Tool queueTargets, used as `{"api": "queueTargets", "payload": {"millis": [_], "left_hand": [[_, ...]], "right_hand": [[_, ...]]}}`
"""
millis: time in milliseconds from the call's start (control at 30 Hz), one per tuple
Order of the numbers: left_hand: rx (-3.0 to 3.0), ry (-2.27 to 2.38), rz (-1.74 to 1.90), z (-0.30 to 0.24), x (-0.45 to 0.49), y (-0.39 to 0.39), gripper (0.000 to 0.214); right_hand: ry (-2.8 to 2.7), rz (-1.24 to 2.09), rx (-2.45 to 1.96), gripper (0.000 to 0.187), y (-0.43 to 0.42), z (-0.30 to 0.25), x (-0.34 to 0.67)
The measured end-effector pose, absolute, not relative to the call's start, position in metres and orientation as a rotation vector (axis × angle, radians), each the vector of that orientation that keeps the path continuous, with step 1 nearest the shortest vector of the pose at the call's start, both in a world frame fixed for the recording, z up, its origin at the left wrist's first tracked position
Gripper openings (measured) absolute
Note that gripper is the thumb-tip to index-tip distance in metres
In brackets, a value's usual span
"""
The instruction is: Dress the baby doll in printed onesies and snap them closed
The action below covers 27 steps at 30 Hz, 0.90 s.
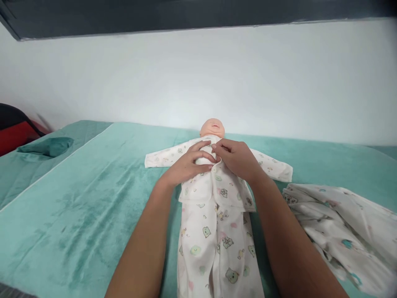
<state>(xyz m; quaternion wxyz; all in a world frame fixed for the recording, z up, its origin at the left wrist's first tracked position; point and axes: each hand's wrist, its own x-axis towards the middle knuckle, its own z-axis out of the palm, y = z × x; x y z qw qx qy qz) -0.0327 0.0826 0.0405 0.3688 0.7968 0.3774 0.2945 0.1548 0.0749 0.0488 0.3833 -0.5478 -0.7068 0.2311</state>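
Observation:
A baby doll (pixel 212 127) lies on its back, dressed in a white baby shirt (pixel 228 188) with small animal prints. Its sleeves stretch out to both sides. My left hand (pixel 189 163) rests on the chest, with thumb and a finger drawn together at the shirt's front edge, next to a small button. Opposite it, my right hand (pixel 238 157) pinches the other side of the front opening, fingertips curled inward. The cloth between the fingertips is mostly hidden. Matching baby pants (pixel 198 240) cover the legs below the shirt hem.
Crumpled white printed cloth (pixel 344 231) lies to the right, beside my right forearm. Under everything is a teal plush bedspread (pixel 93 198). A white wall (pixel 155 82) rises behind the doll's head. At far left are a small teal cushion (pixel 46 147) and a red-and-black object (pixel 17 130).

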Motion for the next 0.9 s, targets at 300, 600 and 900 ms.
{"api": "queueTargets", "payload": {"millis": [300, 600, 900], "left_hand": [[2.117, 0.906, 0.683, 0.038, -0.037, 0.083, 0.007], [2.131, 0.912, 0.729, 0.039, -0.035, 0.082, 0.010], [2.008, 0.735, 0.818, 0.037, -0.035, 0.085, 0.016]], "right_hand": [[-2.086, 0.625, -1.413, 0.025, 0.063, 0.062, 0.153], [-1.918, 0.761, -1.428, 0.022, 0.063, 0.064, 0.145], [-1.780, 1.041, -1.212, 0.022, 0.057, 0.064, 0.140]]}}
